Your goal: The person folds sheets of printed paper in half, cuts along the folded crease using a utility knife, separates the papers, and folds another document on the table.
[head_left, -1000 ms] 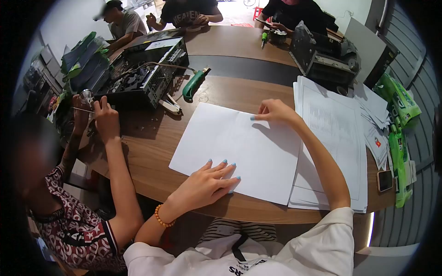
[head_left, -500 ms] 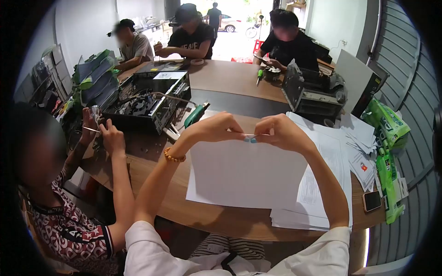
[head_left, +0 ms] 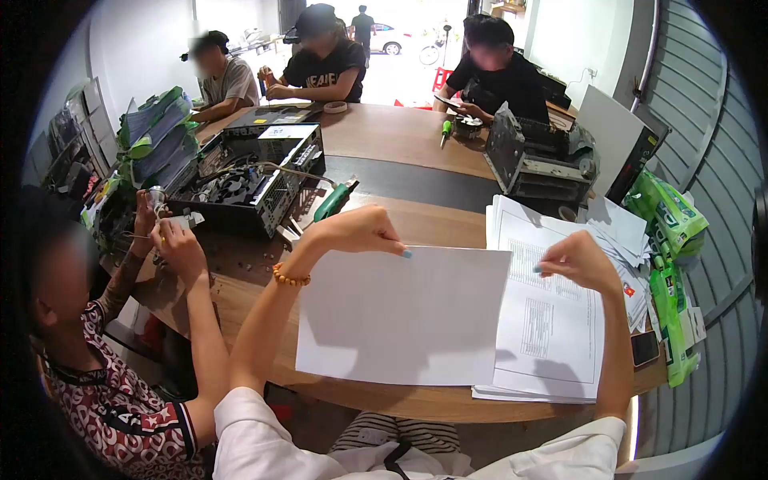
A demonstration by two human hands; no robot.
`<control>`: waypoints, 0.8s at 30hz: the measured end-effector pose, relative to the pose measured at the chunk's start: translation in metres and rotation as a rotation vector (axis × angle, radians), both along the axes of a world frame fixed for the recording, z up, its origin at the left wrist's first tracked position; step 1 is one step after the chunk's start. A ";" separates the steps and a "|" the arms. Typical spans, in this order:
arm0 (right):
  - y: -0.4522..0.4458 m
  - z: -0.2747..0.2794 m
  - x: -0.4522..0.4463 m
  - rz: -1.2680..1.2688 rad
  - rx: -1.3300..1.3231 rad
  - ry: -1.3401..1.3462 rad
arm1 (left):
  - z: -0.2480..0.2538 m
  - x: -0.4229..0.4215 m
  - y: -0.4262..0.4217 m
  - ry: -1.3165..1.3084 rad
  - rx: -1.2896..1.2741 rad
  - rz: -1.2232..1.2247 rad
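A blank white sheet (head_left: 404, 320) is raised by its top edge in front of me, its lower edge near the table's front edge. My left hand (head_left: 364, 230) pinches that top edge near its middle. To the right of the sheet, my right hand (head_left: 582, 262) is apart from it, fingers curled together above a stack of printed papers (head_left: 552, 320); whether anything is between those fingertips is hidden.
An opened computer case (head_left: 264, 180), a green-handled tool (head_left: 334, 200) and a metal chassis (head_left: 544, 164) stand on the table (head_left: 400, 136). A co-worker (head_left: 120, 384) works close on my left; three people sit across. A phone (head_left: 645, 349) and green bags (head_left: 668, 212) are at the right.
Both hands pinched the sheet's top edge together half a second ago. Since then my right hand has let go and moved right, while the sheet has shifted left with my left hand.
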State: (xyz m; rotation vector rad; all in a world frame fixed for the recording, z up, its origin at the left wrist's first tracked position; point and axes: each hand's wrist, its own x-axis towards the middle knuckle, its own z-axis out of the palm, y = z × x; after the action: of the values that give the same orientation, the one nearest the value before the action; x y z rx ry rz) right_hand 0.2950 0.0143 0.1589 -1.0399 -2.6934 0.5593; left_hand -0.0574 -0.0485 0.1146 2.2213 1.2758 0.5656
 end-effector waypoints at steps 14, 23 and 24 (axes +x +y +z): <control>-0.017 -0.020 -0.042 0.173 0.056 0.007 | -0.018 0.010 0.016 0.090 -0.026 -0.115; 0.018 -0.025 0.004 -0.102 -0.299 0.084 | -0.104 -0.049 0.010 -0.732 -0.467 -0.203; 0.023 -0.031 0.000 -0.090 -0.301 0.106 | -0.104 -0.046 0.009 -0.797 -0.475 -0.224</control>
State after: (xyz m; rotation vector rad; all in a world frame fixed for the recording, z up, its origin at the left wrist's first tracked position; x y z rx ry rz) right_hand 0.2951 0.0378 0.1284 -1.1594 -2.5065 0.9948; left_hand -0.1034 -0.0394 0.0104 1.4713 0.6412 0.8380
